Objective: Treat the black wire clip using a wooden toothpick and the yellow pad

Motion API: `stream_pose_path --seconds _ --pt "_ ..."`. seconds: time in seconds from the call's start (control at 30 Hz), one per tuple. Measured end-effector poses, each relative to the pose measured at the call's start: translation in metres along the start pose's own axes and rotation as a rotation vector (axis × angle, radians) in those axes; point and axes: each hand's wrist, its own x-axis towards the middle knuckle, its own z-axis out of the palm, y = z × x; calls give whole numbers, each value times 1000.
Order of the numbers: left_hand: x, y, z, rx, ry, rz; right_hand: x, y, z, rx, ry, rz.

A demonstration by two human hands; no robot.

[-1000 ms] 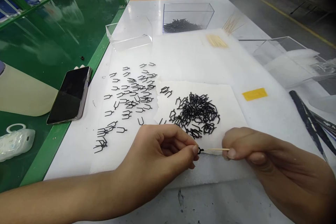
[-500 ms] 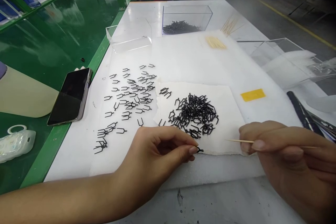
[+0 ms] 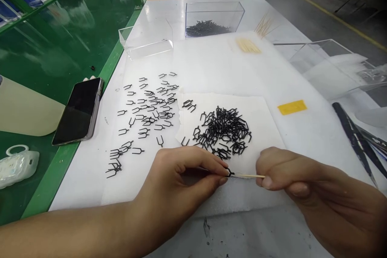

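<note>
Between thumb and forefinger, my left hand [image 3: 184, 185] pinches a small black fork-shaped part [image 3: 231, 173], whose stem end pokes out to the right. My right hand [image 3: 296, 177] is closed on a thin wooden toothpick [image 3: 249, 175]. The toothpick's tip meets the stem end of the part, or lies right beside it. Just beyond the hands, a dense pile of the same black parts [image 3: 225, 129] lies on a white paper sheet [image 3: 266, 117]. More single parts [image 3: 154, 109] are scattered left of the sheet.
At the back stands a clear box [image 3: 214, 18] of black parts, near loose toothpicks [image 3: 248, 45]. A yellow strip [image 3: 292, 107] and black tweezers [image 3: 352, 141] lie on the right. On the left are a phone [image 3: 78, 111] and a clear tray [image 3: 148, 46].
My right hand has moved left, bringing the toothpick's tip up to the black part. My left hand keeps its pinch in nearly the same place. The view has shifted slightly.
</note>
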Motion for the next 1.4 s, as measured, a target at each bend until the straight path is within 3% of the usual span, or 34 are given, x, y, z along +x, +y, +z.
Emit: stream_pose_path --seconds 0.5,0.73,1.4 --pt "-1 0 1 35 -18 52 -3 1 -2 -9 -36 9" --pt "-1 -2 1 31 8 147 -2 0 -1 -19 -33 9" --pt "0 -4 2 50 19 170 2 0 -2 -74 -42 10"
